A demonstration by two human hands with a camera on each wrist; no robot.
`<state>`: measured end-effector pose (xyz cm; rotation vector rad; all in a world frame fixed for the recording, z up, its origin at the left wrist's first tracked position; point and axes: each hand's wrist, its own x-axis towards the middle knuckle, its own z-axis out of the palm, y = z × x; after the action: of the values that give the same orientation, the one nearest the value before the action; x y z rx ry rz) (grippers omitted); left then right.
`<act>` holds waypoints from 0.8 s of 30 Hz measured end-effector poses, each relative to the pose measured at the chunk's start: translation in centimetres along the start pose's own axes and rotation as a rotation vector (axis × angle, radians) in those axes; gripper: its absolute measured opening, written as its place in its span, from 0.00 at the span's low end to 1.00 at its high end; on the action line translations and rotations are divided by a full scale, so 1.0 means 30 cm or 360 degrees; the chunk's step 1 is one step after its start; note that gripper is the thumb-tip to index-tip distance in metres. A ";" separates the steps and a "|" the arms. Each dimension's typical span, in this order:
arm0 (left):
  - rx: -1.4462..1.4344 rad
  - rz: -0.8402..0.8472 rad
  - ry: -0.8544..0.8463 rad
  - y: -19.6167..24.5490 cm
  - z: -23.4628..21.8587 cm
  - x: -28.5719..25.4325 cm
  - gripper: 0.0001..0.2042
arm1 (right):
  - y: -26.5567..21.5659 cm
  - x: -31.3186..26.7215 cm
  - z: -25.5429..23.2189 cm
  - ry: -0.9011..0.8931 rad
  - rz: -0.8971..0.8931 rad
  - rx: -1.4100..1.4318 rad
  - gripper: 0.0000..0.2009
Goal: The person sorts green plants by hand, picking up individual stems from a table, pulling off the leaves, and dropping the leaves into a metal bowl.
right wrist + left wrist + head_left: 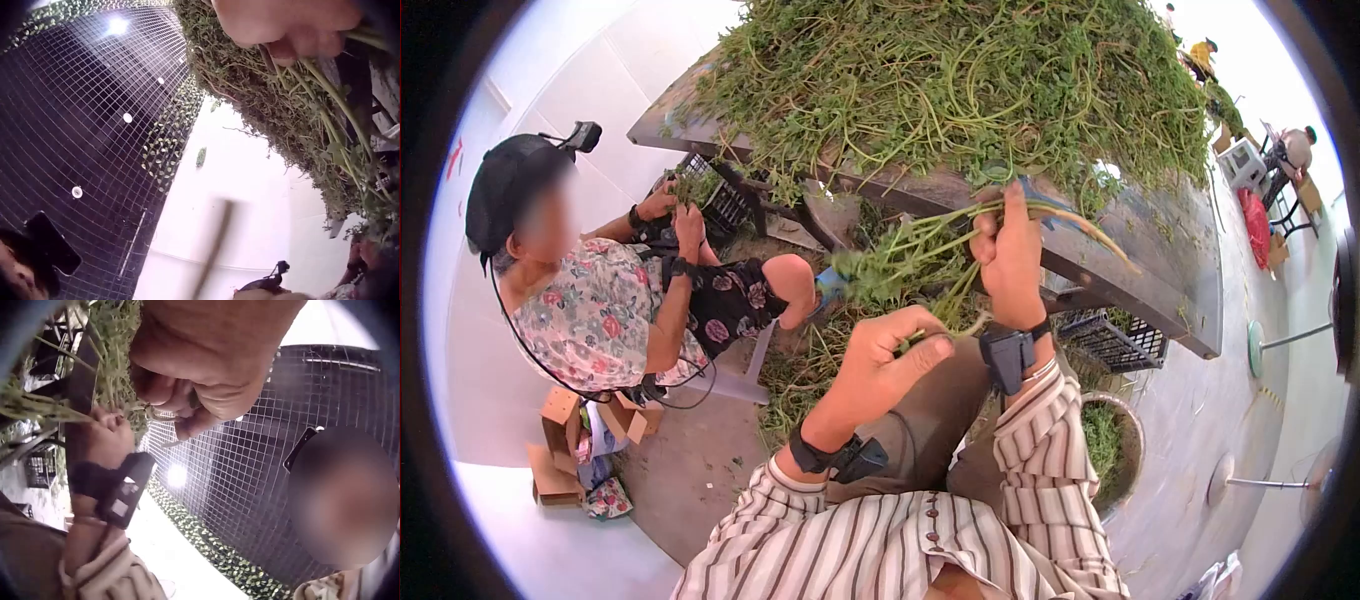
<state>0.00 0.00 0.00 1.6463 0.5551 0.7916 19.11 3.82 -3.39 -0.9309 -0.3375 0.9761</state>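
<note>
In the head view my right hand (1012, 255) holds a bunch of long green stems (930, 228) between curled fingers, near the table's front edge. The leafy ends hang to the left, and pale and bluish ends stick out to the right. Lower and to the left, my left hand (890, 365) has its fingers curled round a short piece of green stem (915, 342), its thumb along the side. The left wrist view shows my left hand (206, 359) close up, pinching a thin stalk. In the right wrist view, stems (331, 94) run down from my right hand (287, 25).
A large heap of greens (960, 90) covers much of the dark table (1155, 260). At left, a seated person (600, 300) handles greens. Cut greens litter the floor. Black crates (1115, 340), a round tub (1135, 450) and cardboard boxes (560, 425) stand around.
</note>
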 end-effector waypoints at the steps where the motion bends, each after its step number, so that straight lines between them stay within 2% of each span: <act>1: 0.0118 -0.0049 0.0081 -0.011 -0.009 -0.011 0.11 | -0.008 -0.004 -0.002 -0.0046 -0.0068 0.0041 0.18; 3: 0.0230 -0.0093 0.0151 -0.044 -0.027 -0.037 0.11 | -0.020 -0.018 -0.011 -0.0084 -0.0145 0.0077 0.18; 5: 0.0473 -0.0484 0.0045 -0.104 -0.076 -0.066 0.10 | -0.022 -0.032 -0.003 -0.0011 -0.0045 0.0143 0.18; 6: 0.0689 -0.0565 -0.0010 -0.123 -0.096 -0.069 0.10 | -0.019 -0.030 -0.004 -0.0009 -0.0049 0.0150 0.18; 7: 0.0689 -0.0568 -0.0019 -0.136 -0.094 -0.085 0.10 | -0.020 -0.033 -0.008 0.0001 -0.0049 0.0153 0.18; 9: 0.0892 -0.0359 0.0364 -0.140 -0.095 -0.102 0.11 | -0.020 -0.037 -0.006 -0.0088 -0.0100 0.0161 0.18; 13: 0.0697 -0.0169 0.0524 -0.131 -0.104 -0.052 0.10 | -0.013 -0.048 0.013 -0.0076 -0.0119 0.0114 0.18; 17: 0.0629 -0.0112 0.0587 -0.107 -0.088 0.045 0.10 | 0.002 -0.058 0.019 -0.0138 -0.0110 0.0009 0.19; 19: 0.0776 0.0112 0.0646 -0.105 -0.073 0.092 0.10 | 0.004 -0.061 0.022 -0.0193 -0.0143 -0.0005 0.19; 23: 0.0918 0.0050 0.0566 -0.118 -0.045 0.138 0.11 | 0.003 -0.081 0.034 -0.0240 -0.0107 -0.0059 0.19; 24: 0.1012 0.0125 0.0579 -0.138 -0.042 0.147 0.11 | 0.000 -0.084 0.035 -0.0252 -0.0118 -0.0082 0.20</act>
<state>2.21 4.93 -3.00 2.1208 1.0865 1.0517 17.07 2.28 -2.41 -0.8833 -0.5293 0.9791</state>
